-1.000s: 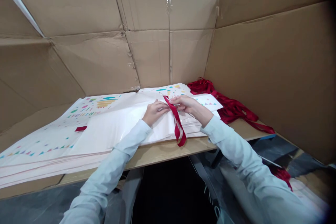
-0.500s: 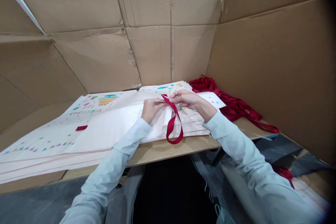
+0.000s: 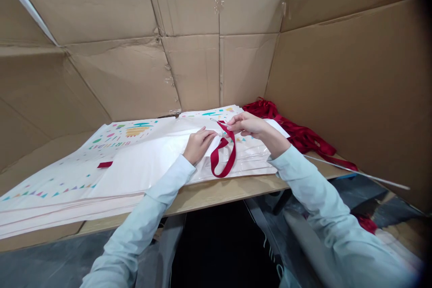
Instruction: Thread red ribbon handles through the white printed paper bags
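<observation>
Since half a second ago the red ribbon [image 3: 215, 155] loop has drawn up, now lying on the stack of printed bags [image 3: 101, 175] at the table edge. The right hand [image 3: 249, 125] pinches its upper end. The left hand [image 3: 199, 144] rests on the top bag; its grasp cannot be told.

Risk: the glossy ribbon could slip from a light pinch.

Fingertips are obscured, and the thin rod [image 3: 357, 173] is unidentifiable.

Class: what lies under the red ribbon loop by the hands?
The red ribbon loop, pinched by the right hand, lies on a stack of glossy white printed sheets on the wooden table. The sheets below the top one are covered.
</observation>
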Demonstrator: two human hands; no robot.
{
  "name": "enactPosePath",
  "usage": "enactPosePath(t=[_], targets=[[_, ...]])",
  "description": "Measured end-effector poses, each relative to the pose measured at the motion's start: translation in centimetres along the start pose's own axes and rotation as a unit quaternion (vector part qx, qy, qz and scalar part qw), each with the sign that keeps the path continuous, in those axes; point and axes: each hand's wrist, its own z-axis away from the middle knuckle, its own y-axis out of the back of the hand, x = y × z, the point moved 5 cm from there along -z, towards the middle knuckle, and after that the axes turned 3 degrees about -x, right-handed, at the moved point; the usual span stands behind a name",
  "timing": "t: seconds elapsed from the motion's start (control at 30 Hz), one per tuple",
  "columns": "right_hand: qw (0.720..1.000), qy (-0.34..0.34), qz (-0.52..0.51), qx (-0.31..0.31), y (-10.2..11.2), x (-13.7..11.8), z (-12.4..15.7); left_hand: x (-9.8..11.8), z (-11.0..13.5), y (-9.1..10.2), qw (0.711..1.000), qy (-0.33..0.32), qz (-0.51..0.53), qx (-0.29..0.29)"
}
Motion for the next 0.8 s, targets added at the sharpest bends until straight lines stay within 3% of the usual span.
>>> enactPosePath(t=[0.23, 0.57, 0.8], targets=[[0.994, -0.025, 0.105, -0.031, 2.1, 1.4, 1.8, -0.4, 0.6, -0.1, 1.000, 0.000, 0.006, 0.017], [0.989, -0.063, 0.097, -0.092, 1.2, 2.2, 0.7, -0.4, 0.5, 0.0, 1.000, 0.005, 0.012, 0.006], [0.952, -0.125, 0.153, -0.232, 0.0, 1.8, -2.7, -0.9, 0.2, -1.6, 0.999, -0.023, 0.010, -0.033]])
